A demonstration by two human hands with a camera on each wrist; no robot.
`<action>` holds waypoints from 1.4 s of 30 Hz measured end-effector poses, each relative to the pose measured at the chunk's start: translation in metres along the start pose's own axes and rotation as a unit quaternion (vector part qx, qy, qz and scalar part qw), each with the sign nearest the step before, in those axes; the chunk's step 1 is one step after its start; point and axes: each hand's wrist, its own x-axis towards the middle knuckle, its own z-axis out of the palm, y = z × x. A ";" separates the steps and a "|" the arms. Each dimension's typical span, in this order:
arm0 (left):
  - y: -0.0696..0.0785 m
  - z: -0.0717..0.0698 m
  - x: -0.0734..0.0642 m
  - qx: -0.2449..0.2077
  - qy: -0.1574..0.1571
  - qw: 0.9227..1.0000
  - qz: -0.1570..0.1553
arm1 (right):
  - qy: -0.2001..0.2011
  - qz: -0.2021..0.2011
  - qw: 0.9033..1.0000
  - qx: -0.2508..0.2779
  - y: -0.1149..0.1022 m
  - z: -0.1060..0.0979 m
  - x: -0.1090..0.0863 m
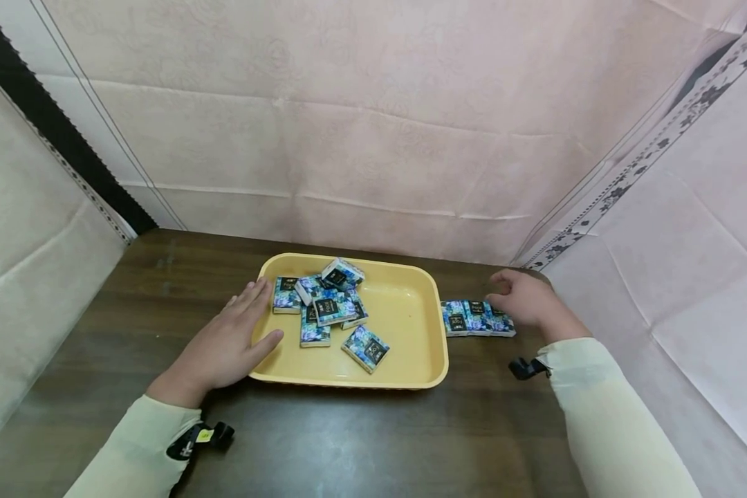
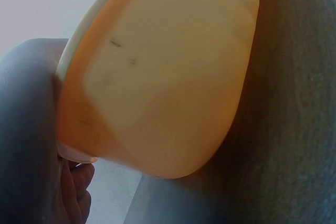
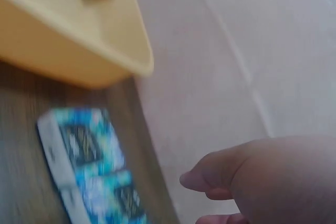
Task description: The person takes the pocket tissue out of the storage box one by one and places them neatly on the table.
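The step in hand seems to be lining up boxes (image 1: pixel 334 308) beside the tray (image 1: pixel 404 325). The left hand (image 1: pixel 224 346) lies against the tray's left rim with fingers straight and thumb reaching over the edge, grasping nothing. The right hand (image 1: pixel 523 297) is at the far end of a row (image 1: pixel 476 320) just right of the tray on the bench (image 1: pixel 348 443); its fingers are loosely bent and appear released, with no box seen between them, though whether they touch the end box cannot be told.

The next move likely calls for reaching back to the tray and pinching one box by its edges without toppling the overlapped heap at the left; the one lying alone near the front looks easiest.

The boxes are small, flat and squarish, mottled blue-green on top with pale sides and a dark label. At least three sit flat and snug in the row; the tray's lie at odd angles
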 end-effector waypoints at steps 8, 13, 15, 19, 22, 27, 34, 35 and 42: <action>-0.002 0.000 0.001 0.000 -0.002 1.000 0.002 | 0.007 -0.069 0.997 0.043 -0.062 0.003 -0.011; -0.002 0.001 0.001 0.002 -0.003 1.000 -0.001 | -0.001 -0.133 0.990 0.043 -0.095 0.012 -0.014; -0.002 0.001 0.001 0.003 -0.002 1.000 0.000 | -0.009 -0.152 0.988 0.037 -0.106 0.017 -0.015; -0.002 0.000 0.001 0.003 -0.001 1.000 0.003 | -0.044 -0.185 0.981 0.038 -0.127 0.028 -0.015; -0.001 0.000 0.001 0.001 0.000 1.000 0.004 | -0.078 -0.206 0.975 0.043 -0.140 0.039 -0.014; -0.001 0.000 0.000 0.000 0.001 1.000 0.005 | -0.120 -0.240 0.962 0.046 -0.156 0.058 -0.012; 0.000 -0.001 -0.001 -0.002 0.002 1.000 0.007 | -0.193 -0.221 0.954 0.062 -0.166 0.084 -0.007; 0.000 -0.001 -0.001 -0.002 0.002 1.000 0.007 | -0.200 -0.219 0.953 0.063 -0.166 0.087 -0.006; 0.000 0.000 -0.001 -0.001 0.004 1.000 0.007 | -0.215 -0.235 0.947 0.052 -0.169 0.100 -0.002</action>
